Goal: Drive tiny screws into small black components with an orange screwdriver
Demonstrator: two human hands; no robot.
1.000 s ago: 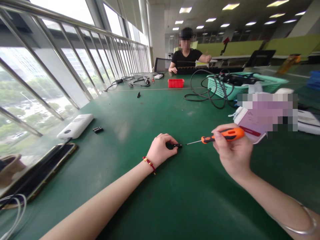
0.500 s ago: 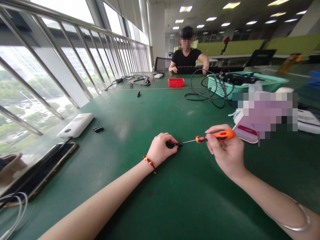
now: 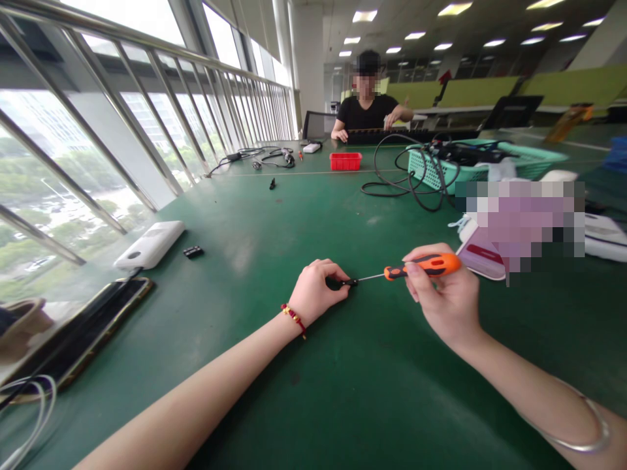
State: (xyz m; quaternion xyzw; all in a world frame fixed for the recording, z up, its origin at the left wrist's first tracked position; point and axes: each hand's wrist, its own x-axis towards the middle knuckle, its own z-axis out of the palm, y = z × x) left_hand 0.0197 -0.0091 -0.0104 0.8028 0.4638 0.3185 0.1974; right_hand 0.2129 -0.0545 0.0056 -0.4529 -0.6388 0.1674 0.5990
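Note:
My left hand (image 3: 321,287) is closed around a small black part (image 3: 349,282), pinching it between thumb and fingers just above the green table (image 3: 235,391). Most of that part is hidden by the fingers, so its kind does not show. An orange and black screwdriver (image 3: 426,266) lies nearly level in my right hand (image 3: 443,297), its handle gripped by thumb and fingers. The metal shaft points left, and its tip meets the right end of the black part.
To the left are a white power bank (image 3: 151,245), a phone (image 3: 93,333) and a small black piece (image 3: 193,251). Farther off stand a red tray (image 3: 345,161) and a green basket (image 3: 470,173) with a looping black cable (image 3: 416,189). A person (image 3: 367,108) sits opposite.
My hands, the black part and the screwdriver look almost the same as before. Across the table, the other person's hand has lifted and shifted slightly left.

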